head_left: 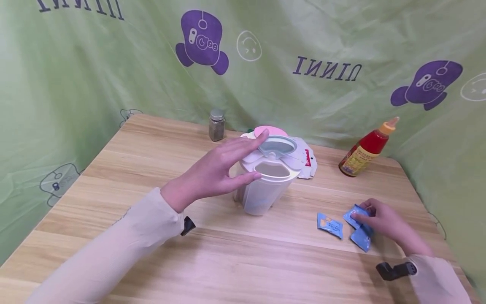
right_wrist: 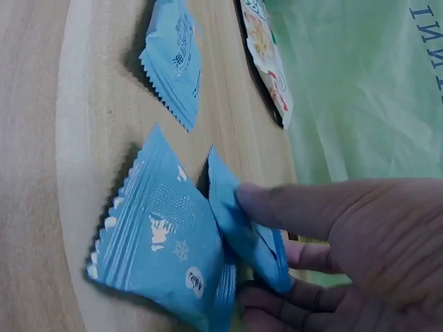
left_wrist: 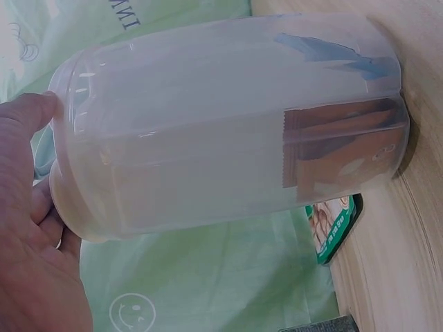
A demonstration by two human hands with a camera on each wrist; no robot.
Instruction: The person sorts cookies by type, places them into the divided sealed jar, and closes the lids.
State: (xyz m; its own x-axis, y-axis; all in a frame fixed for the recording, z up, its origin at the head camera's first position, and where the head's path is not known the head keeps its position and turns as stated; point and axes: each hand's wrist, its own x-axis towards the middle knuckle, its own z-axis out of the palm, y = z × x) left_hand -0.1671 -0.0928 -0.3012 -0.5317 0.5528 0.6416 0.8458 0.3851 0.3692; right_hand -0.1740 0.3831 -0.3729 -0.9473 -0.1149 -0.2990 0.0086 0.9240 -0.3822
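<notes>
One blue sachet (right_wrist: 232, 220) is pinched between thumb and fingers of the right hand (head_left: 385, 221), up against a second sachet (right_wrist: 163, 238) near the right edge of the worktop (head_left: 228, 261), while the left hand (head_left: 216, 169) is spread against the lid (head_left: 296, 162) of the translucent container (head_left: 256, 196), set towards the back edge. The step in hand is judged to be the picking-up of the pinched sachet; next, a clean lift off its neighbour seems called for, with the container held steady.
</notes>
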